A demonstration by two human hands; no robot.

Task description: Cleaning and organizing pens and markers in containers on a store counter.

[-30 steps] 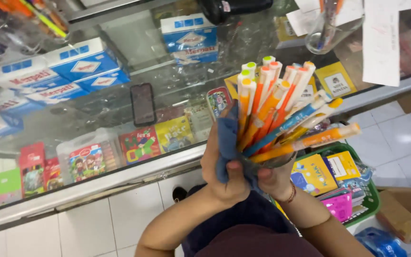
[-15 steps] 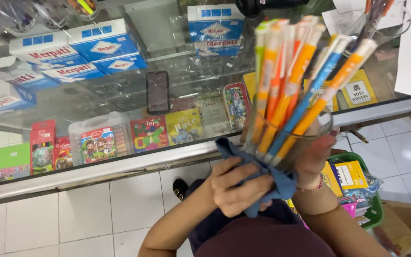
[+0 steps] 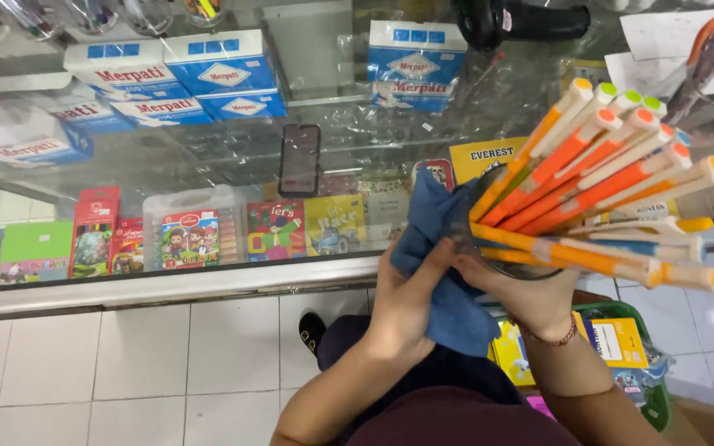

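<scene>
My right hand (image 3: 530, 293) grips a clear glass cup (image 3: 489, 248) from below, tilted to the right. The cup holds several orange, white and blue pens (image 3: 605, 177) that fan out to the right. My left hand (image 3: 406, 301) presses a blue cloth (image 3: 440, 248) against the cup's left side. The cloth hangs down between both hands. A red bracelet sits on my right wrist.
A glass display counter (image 3: 208, 281) runs across in front of me. A black phone (image 3: 300, 159) and blue-and-white boxes (image 3: 225, 74) lie on top, and colourful stationery packs (image 3: 192, 235) sit inside. A green basket of goods (image 3: 621, 347) stands at lower right on the white tiled floor (image 3: 126, 363).
The cup of pens has tipped from nearly upright to leaning right. My left hand and the cloth have shifted along the cup's side.
</scene>
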